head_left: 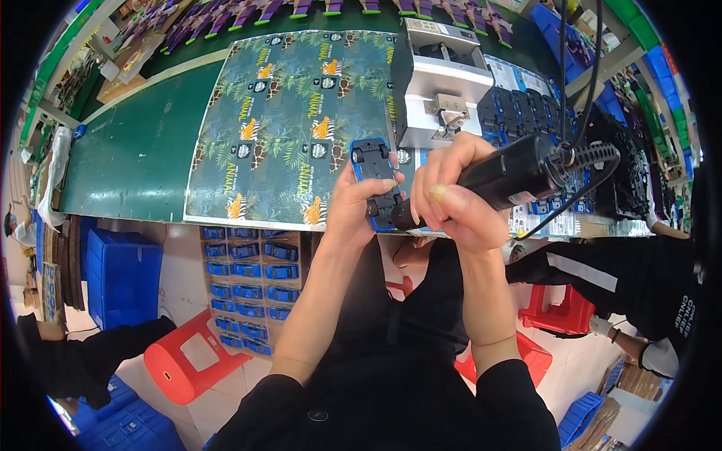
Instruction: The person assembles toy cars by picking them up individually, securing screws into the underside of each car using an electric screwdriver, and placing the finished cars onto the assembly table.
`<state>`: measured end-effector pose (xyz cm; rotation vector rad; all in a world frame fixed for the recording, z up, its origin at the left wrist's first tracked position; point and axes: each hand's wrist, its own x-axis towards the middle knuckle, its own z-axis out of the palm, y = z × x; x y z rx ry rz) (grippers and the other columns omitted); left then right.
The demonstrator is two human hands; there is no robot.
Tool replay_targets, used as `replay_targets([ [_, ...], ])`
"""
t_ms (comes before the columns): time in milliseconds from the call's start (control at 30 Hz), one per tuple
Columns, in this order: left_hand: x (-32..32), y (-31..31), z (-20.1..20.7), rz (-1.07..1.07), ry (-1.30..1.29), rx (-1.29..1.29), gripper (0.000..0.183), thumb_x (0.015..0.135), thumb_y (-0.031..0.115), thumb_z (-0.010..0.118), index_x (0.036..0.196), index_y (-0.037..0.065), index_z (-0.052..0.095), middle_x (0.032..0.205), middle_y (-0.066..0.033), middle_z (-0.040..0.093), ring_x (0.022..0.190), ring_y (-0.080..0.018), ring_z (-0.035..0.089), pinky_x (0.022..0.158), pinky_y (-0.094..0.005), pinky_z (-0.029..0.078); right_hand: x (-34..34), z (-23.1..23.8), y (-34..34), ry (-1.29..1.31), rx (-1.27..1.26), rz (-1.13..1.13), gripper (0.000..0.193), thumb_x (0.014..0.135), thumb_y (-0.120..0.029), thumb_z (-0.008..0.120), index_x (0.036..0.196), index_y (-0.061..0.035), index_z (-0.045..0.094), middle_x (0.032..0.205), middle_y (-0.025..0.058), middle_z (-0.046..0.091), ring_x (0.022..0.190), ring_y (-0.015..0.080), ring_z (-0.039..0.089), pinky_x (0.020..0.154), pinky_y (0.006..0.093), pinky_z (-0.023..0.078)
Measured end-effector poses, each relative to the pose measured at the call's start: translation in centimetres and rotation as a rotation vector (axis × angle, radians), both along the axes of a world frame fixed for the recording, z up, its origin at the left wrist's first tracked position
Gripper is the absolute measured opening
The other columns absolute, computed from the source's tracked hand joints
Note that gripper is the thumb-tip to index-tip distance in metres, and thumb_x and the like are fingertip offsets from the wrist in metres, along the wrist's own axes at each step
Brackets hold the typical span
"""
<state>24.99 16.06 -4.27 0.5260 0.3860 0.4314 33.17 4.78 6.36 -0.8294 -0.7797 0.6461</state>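
Note:
My left hand [353,199] grips a blue toy car [374,167] with its black underside and wheels turned up, thumb across the chassis. Wrapped in my right hand [459,192] is a black electric screwdriver [511,173], its cable running off to the upper right. The tool's tip end lies against or close beside the near end of the car; exact contact cannot be made out. Just beyond my right hand stands a silver screw feeder [444,90]. Beneath the car spreads a printed animal-pattern sheet [282,128] on the green table [135,158].
Several black car chassis [526,113] lie right of the feeder. Below the table edge, a cardboard tray [289,301] holds rows of blue cars. Red stools [184,357], a blue crate [124,278] and people seated either side surround me. Purple-and-green toys [301,9] line the far side.

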Motion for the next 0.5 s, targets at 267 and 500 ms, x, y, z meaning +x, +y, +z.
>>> replay_targets([
  [267, 0.04, -0.07, 0.32, -0.009, 0.022, 0.02, 0.051, 0.075, -0.009, 0.063, 0.123, 0.003, 0.052, 0.113, -0.0112, 0.063, 0.094, -0.0227, 0.066, 0.074, -0.039, 0.058, -0.44, 0.31, -0.17, -0.018, -0.02, -0.023, 0.028, 0.072, -0.013, 0.079, 0.07, -0.0059, 0.052, 0.059, 0.0062, 0.059, 0.05, 0.0104, 0.052, 0.052, 0.0237, 0.041],
  [500, 0.23, -0.15, 0.38, -0.005, 0.042, -0.009, 0.049, 0.076, -0.008, 0.062, 0.123, 0.003, 0.053, 0.112, -0.0113, 0.063, 0.095, -0.0227, 0.066, 0.074, -0.0386, 0.058, 0.14, 0.4, -0.38, 0.018, -0.024, 0.013, 0.027, 0.073, -0.012, 0.078, 0.07, -0.0051, 0.053, 0.06, 0.0061, 0.058, 0.05, 0.0094, 0.052, 0.049, 0.0223, 0.04],
])
